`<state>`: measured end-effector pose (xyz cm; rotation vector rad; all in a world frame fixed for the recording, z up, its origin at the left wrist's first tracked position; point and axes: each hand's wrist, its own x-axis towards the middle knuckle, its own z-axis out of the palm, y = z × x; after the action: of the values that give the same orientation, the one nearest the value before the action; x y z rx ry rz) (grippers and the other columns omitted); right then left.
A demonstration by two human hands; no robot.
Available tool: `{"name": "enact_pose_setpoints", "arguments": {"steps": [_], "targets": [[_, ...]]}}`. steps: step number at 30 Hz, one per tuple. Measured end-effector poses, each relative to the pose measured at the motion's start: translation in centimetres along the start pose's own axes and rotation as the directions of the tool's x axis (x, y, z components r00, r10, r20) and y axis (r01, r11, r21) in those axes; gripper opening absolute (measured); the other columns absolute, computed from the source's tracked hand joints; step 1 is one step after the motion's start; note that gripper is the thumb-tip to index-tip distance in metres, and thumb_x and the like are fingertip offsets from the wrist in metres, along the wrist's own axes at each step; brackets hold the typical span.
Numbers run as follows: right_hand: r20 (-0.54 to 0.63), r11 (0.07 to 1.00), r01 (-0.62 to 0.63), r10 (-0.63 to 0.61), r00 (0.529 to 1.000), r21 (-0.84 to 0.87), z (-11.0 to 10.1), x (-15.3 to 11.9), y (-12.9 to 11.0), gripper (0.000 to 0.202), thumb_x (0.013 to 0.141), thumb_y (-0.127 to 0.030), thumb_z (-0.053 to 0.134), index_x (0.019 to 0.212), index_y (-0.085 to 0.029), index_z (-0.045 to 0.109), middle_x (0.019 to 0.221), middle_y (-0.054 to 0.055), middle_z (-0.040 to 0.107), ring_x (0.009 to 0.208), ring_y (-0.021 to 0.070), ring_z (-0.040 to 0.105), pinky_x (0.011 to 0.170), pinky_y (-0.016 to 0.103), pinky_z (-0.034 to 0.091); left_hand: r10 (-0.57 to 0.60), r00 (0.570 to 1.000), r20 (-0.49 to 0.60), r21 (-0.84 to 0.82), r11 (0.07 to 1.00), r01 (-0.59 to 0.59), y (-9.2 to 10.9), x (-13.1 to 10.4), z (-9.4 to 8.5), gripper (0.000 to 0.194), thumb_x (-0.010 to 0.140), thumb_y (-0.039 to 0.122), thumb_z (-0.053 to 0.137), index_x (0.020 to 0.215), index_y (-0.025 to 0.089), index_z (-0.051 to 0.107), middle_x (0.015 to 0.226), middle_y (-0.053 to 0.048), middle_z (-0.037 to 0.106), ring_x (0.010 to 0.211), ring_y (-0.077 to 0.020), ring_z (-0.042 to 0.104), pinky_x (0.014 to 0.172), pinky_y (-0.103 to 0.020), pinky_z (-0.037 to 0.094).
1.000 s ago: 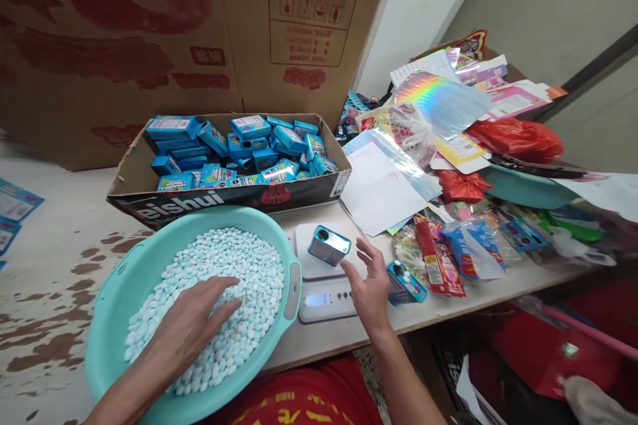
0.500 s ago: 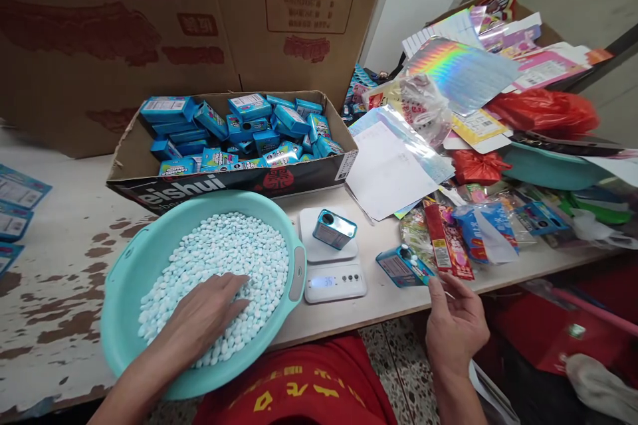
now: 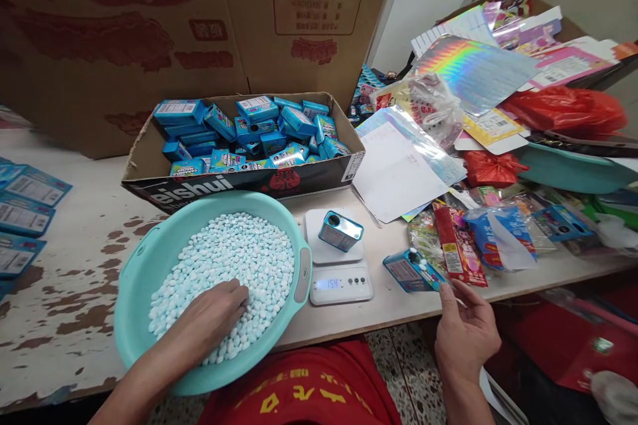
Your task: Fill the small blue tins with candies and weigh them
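In a turquoise basin (image 3: pixel 130 292) lies a heap of small pale blue and white candies (image 3: pixel 239 232). My left hand (image 3: pixel 216 315) rests in this heap, fingers curled in on some candies, with the fingertips hidden. On a white digital scale (image 3: pixel 369 282) lies a blue candy box (image 3: pixel 341 232) with a round dark hole in its end. Another blue candy box (image 3: pixel 405 272) sits right of the scale, a few candies on its top. At that box's right corner, the thumb and fingertips of my right hand (image 3: pixel 466 325) pinch its edge.
Behind the basin stands a cardboard tray (image 3: pixel 239 184) full of blue boxes, with a large carton (image 3: pixel 239 20) behind it. More blue boxes (image 3: pixel 30 206) are at the left. Papers (image 3: pixel 399 169), wrappers (image 3: pixel 461 246) and red bags (image 3: pixel 563 113) crowd the right side.
My left hand's fingers have curled inward among the candies. The scale's display shows different digits. My right hand stays at the box corner; the whole view has shifted slightly.
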<state>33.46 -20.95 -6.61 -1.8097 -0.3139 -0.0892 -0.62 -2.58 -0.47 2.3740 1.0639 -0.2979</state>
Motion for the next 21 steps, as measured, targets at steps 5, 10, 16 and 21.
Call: {"name": "enact_pose_setpoints", "arguments": {"steps": [5, 10, 16, 21], "targets": [[-0.02, 1.0, -0.014, 0.014, 1.0, -0.006, -0.2, 0.4, 0.4, 0.043, 0.073, -0.047, 0.07, 0.101, -0.016, 0.06, 0.092, 0.006, 0.062, 0.083, 0.0209, 0.06, 0.08, 0.038, 0.048, 0.009, 0.998, -0.068, 0.022, 1.0, -0.008, -0.7, 0.1, -0.6, 0.024, 0.086, 0.026, 0.042, 0.098, 0.028, 0.063, 0.098, -0.003, 0.064, 0.085, -0.0219, 0.062, 0.067, -0.03, 0.042], [0.101, 0.998, -0.047, 0.043, 0.994, 0.043, 0.8, 0.6, 1.3, 0.074, 0.059, -0.048, 0.076, 0.12, -0.018, 0.046, 0.12, 0.013, 0.054, 0.108, 0.027, 0.054, 0.088, 0.043, 0.045, 0.152, 0.949, -0.276, 0.087, 0.987, -0.133, 2.6, 3.3, -4.4, 0.026, 0.093, 0.035, 0.039, 0.108, 0.026, 0.058, 0.105, -0.004, 0.063, 0.093, -0.023, 0.061, 0.075, -0.033, 0.045], [0.239, 0.992, -0.112, 0.12, 0.963, -0.05, 2.5, 0.7, 1.0, 0.065, 0.058, -0.052, 0.075, 0.108, -0.015, 0.055, 0.101, 0.01, 0.065, 0.088, 0.0254, 0.062, 0.082, 0.043, 0.049, 0.449, 0.852, -0.267, 0.139, 0.893, -0.427, 9.8, 12.4, -5.6, 0.052, 0.084, 0.026, 0.057, 0.133, 0.024, 0.04, 0.13, -0.009, 0.05, 0.115, -0.0277, 0.049, 0.088, -0.039, 0.045], [0.258, 0.995, -0.065, 0.081, 0.963, -0.071, 2.0, 1.4, -0.8, 0.049, 0.056, -0.052, 0.075, 0.088, -0.017, 0.063, 0.078, 0.004, 0.07, 0.073, 0.024, 0.063, 0.073, 0.039, 0.05, 0.469, 0.871, -0.149, 0.161, 0.88, -0.446, 12.1, 15.9, -5.1, 0.029, 0.084, 0.026, 0.053, 0.113, 0.021, 0.055, 0.105, -0.009, 0.061, 0.099, -0.0275, 0.058, 0.078, -0.038, 0.048]]}}
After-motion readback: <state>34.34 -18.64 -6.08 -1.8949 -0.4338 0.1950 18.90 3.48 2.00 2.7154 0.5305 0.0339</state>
